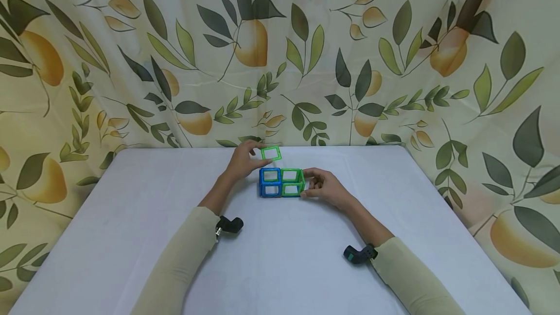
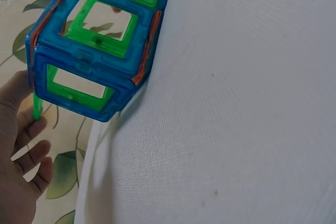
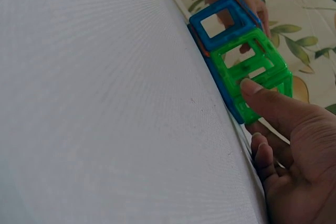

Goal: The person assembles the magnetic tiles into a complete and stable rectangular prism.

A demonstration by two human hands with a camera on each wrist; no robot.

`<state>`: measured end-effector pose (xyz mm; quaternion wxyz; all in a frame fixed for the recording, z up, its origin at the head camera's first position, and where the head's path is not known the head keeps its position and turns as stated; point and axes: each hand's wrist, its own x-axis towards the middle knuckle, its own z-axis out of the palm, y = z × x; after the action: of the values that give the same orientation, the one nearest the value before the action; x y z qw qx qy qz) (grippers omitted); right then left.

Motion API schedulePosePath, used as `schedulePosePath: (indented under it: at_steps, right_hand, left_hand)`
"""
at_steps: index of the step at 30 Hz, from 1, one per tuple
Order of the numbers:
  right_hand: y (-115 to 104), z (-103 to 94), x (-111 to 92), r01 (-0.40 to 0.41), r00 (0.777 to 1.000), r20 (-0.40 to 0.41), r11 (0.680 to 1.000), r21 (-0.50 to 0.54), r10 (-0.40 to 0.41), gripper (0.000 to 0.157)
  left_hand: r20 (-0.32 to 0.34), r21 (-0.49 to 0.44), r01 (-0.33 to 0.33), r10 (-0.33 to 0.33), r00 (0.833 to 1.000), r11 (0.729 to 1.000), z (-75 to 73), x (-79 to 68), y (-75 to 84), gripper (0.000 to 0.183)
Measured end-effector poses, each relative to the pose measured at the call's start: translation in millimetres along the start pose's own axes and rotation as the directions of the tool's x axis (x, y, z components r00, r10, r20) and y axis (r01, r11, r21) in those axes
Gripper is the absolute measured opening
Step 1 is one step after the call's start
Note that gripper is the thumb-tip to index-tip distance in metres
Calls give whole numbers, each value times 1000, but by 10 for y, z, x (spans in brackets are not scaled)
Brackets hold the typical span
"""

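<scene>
A two-part block of magnetic tiles stands on the table, its blue cube [image 1: 270,182] at the left and its green cube [image 1: 292,183] at the right. Orange-red edges show between some blue tiles in the left wrist view. My left hand [image 1: 242,162] pinches a loose green square tile [image 1: 279,153] between thumb and fingers, raised just behind and above the blue cube. At the block's right end, my right hand [image 1: 329,188] grips the green cube, the thumb [image 3: 257,90] lying on its near edge. Only a sliver of the loose tile shows in the left wrist view.
The block stands on a white cloth-covered table [image 1: 280,256], near its far edge. Behind hangs a curtain [image 1: 306,86] printed with fruit and leaves. Each wrist wears a small black camera, one left [image 1: 230,225] and one right [image 1: 359,254].
</scene>
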<state>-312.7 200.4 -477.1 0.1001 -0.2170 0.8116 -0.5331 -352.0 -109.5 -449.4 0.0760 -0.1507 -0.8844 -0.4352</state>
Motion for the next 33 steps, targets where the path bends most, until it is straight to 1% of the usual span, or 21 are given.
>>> schedulePosePath:
  at_steps: [5,11,19,24,33]
  right_hand:
    - [-27,3,-3,-12,1000,-1,1000,-1,12,63]
    - [-38,4,-8,-23,1000,0,1000,-6,23,64]
    - [-29,-2,-4,-23,1000,2,1000,-2,23,64]
    - [-30,-1,-2,-21,1000,3,1000,-6,21,64]
    - [-15,-3,-6,-8,1000,11,1000,21,8,64]
  left_hand:
    - [0,-9,-14,14,1000,1000,-20,-8,26,54]
    - [5,-32,-46,47,999,998,-40,-17,106,52]
    - [26,-31,-64,65,998,997,-3,-29,213,51]
    - [42,-20,-98,98,994,995,32,-50,264,50]
    - [80,-2,-165,165,983,986,81,-85,334,48]
